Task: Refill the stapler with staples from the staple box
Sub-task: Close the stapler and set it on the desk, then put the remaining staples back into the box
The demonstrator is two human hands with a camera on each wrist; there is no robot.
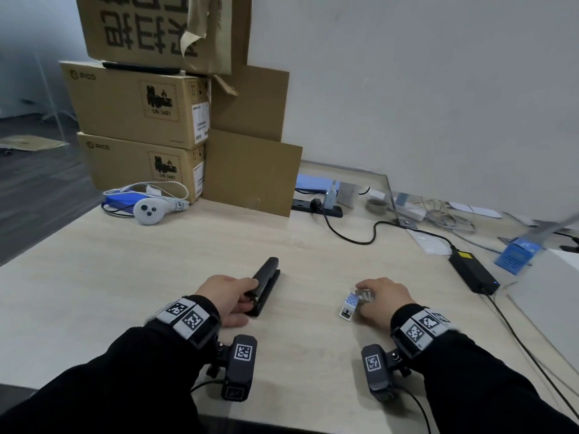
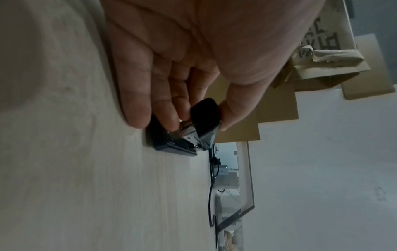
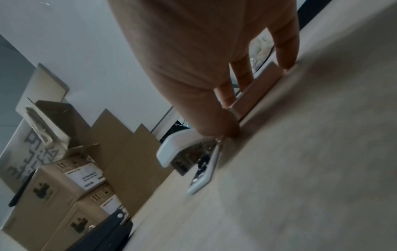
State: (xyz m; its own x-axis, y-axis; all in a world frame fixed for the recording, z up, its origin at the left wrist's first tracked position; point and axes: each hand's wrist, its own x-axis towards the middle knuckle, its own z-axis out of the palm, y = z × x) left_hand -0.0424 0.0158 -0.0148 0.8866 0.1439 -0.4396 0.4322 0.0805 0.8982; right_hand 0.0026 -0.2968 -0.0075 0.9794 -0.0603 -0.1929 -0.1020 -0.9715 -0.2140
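A black stapler (image 1: 266, 281) lies on the light wooden table (image 1: 156, 277), pointing away and to the right. My left hand (image 1: 238, 297) grips its near end, thumb on the top arm and fingers along the left side. In the left wrist view the stapler (image 2: 204, 118) sits pinched between thumb (image 2: 227, 113) and fingers, with its metal rear showing. A small blue-and-white staple box (image 1: 349, 305) rests on the table to the right. My right hand (image 1: 380, 300) curls over it. In the right wrist view the box (image 3: 255, 91) has its white end flaps (image 3: 178, 147) open.
Stacked cardboard boxes (image 1: 141, 111) and a white controller (image 1: 148, 211) stand at the back left. A black power adapter (image 1: 473, 274) with its cable, a blue carton (image 1: 517, 255) and a power strip (image 1: 316, 208) occupy the right and back.
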